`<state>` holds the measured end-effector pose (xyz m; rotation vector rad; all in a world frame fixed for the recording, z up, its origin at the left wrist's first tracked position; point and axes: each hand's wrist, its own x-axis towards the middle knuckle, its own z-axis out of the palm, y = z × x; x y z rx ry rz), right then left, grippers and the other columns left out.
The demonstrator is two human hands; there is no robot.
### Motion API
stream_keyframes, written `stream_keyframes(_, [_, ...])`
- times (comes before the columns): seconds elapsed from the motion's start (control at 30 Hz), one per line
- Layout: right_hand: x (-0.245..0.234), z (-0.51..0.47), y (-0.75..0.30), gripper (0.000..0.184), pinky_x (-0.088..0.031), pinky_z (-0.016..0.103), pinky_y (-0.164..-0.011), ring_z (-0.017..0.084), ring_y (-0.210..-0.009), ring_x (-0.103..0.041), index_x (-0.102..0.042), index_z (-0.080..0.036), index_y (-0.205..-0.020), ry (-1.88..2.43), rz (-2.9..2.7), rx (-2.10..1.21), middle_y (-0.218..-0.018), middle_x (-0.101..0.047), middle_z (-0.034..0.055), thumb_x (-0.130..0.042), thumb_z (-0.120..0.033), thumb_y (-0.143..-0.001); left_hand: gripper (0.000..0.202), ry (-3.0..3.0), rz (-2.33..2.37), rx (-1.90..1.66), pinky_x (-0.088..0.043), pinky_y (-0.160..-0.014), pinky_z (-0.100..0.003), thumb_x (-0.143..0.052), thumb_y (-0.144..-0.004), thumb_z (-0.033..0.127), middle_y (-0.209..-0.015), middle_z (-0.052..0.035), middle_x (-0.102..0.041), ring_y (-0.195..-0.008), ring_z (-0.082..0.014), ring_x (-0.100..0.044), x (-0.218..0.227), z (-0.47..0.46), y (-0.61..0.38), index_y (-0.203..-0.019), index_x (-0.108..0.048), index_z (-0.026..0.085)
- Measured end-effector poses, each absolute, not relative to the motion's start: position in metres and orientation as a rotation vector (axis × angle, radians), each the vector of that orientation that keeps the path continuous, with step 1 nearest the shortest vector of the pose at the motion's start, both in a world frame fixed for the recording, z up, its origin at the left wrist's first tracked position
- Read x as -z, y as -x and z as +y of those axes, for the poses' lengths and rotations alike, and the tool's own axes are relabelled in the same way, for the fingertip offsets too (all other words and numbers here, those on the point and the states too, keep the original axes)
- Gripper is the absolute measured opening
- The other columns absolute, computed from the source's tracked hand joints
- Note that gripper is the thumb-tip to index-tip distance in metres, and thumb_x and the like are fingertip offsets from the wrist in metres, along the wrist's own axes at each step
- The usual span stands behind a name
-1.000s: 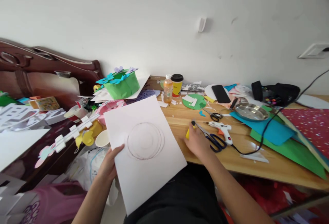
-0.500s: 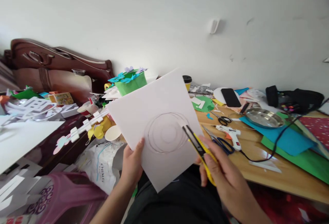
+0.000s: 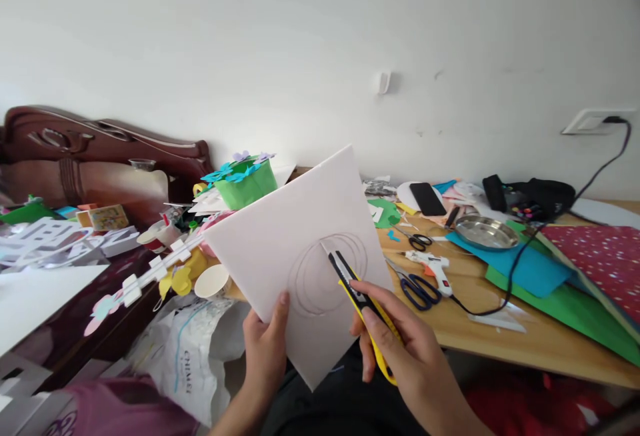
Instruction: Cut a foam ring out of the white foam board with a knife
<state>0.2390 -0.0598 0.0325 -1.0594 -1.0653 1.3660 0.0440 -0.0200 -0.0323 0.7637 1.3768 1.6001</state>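
Note:
My left hand (image 3: pixel 265 349) grips the lower edge of a white foam sheet (image 3: pixel 280 249), holding it tilted up over my lap. Pencilled circles (image 3: pixel 327 275) are drawn near its middle. My right hand (image 3: pixel 403 349) is closed around a yellow utility knife (image 3: pixel 363 303). The knife's black tip rests on the sheet inside the drawn circles.
A wooden table (image 3: pixel 500 329) on the right carries blue-handled scissors (image 3: pixel 417 287), a white glue gun (image 3: pixel 430 264) with a black cord, black scissors (image 3: pixel 414 239), a steel dish (image 3: pixel 486 233), a phone (image 3: pixel 427 199) and coloured paper. A green paper box (image 3: pixel 246 183), a paper cup (image 3: pixel 213 281) and a plastic bag (image 3: pixel 193 349) lie to the left.
My right hand picked the yellow knife up from the table and brought it to the sheet. My left hand lifted and tilted the sheet up off the table edge.

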Motion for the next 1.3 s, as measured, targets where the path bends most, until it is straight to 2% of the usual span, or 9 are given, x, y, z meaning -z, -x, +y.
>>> stream_keyframes(0.1, [-0.034, -0.059, -0.239, 0.054, -0.048, 0.026, -0.048, 0.011, -0.051, -0.054, -0.06, -0.022, -0.134, 1.046, -1.051, -1.393, -0.081, -0.063, 0.0016, -0.062, -0.056, -0.093, 0.054, -0.818, 1.415, -1.593, -0.062, -0.074, -0.036, -0.081, -0.074, 0.054, -0.104, -0.0154, -0.079, -0.094, -0.0331, -0.075, 0.034, -0.02, -0.044, -0.105, -0.077, 0.01])
stream_keyframes(0.37, [-0.035, -0.059, -0.248, 0.056, -0.048, 0.024, -0.042, 0.01, -0.047, -0.053, -0.059, -0.022, -0.133, 1.008, -0.959, -1.457, -0.078, -0.062, 0.0011, -0.066, -0.057, -0.09, 0.05, -1.011, 1.587, -1.588, -0.061, -0.073, -0.037, -0.082, -0.069, 0.057, -0.09, -0.0151, -0.08, -0.089, -0.035, -0.074, 0.026, -0.02, -0.04, -0.085, -0.078, 0.01])
stream_keyframes(0.6, [-0.044, -0.06, -0.257, 0.056, -0.034, 0.015, -0.032, 0.005, -0.037, -0.043, -0.058, -0.023, -0.13, 1.017, -0.776, -1.523, -0.071, -0.062, -0.0021, -0.068, -0.056, -0.087, 0.052, -0.978, 1.546, -1.585, -0.06, -0.073, -0.035, -0.082, -0.07, 0.056, -0.095, -0.0152, -0.08, -0.091, -0.0329, -0.074, 0.034, -0.018, -0.034, -0.093, -0.077, 0.01])
stream_keyframes(0.77, [-0.047, -0.062, -0.26, 0.053, -0.035, 0.014, -0.031, 0.004, -0.035, -0.043, -0.056, -0.023, -0.132, 0.97, -0.766, -1.592, -0.069, -0.061, -0.0031, -0.067, -0.054, -0.089, 0.05, -1.079, 1.658, -1.538, -0.06, -0.075, -0.037, -0.082, -0.068, 0.057, -0.093, -0.0141, -0.08, -0.089, -0.0329, -0.074, 0.027, -0.017, -0.024, -0.089, -0.078, 0.011])
stream_keyframes(0.93, [-0.045, -0.069, -0.263, 0.052, -0.032, 0.013, -0.028, 0.003, -0.032, -0.038, -0.056, -0.027, -0.133, 0.916, -0.674, -1.677, -0.067, -0.059, -0.0045, -0.068, -0.052, -0.089, 0.049, -1.087, 1.611, -1.48, -0.062, -0.076, -0.037, -0.088, -0.063, 0.051, -0.096, -0.0145, -0.08, -0.09, -0.0318, -0.075, 0.025, -0.014, -0.018, -0.091, -0.078, 0.012])
stream_keyframes(1.3, [-0.045, -0.071, -0.273, 0.041, -0.029, 0.011, -0.027, 0.001, -0.031, -0.032, -0.063, -0.027, -0.124, 0.82, -0.508, -1.787, -0.066, -0.057, -0.0037, -0.072, -0.044, -0.088, 0.046, -1.224, 1.712, -1.39, -0.063, -0.073, -0.038, -0.083, -0.068, 0.052, -0.096, -0.0143, -0.081, -0.089, -0.0337, -0.076, 0.026, -0.008, -0.012, -0.09, -0.078, 0.011])
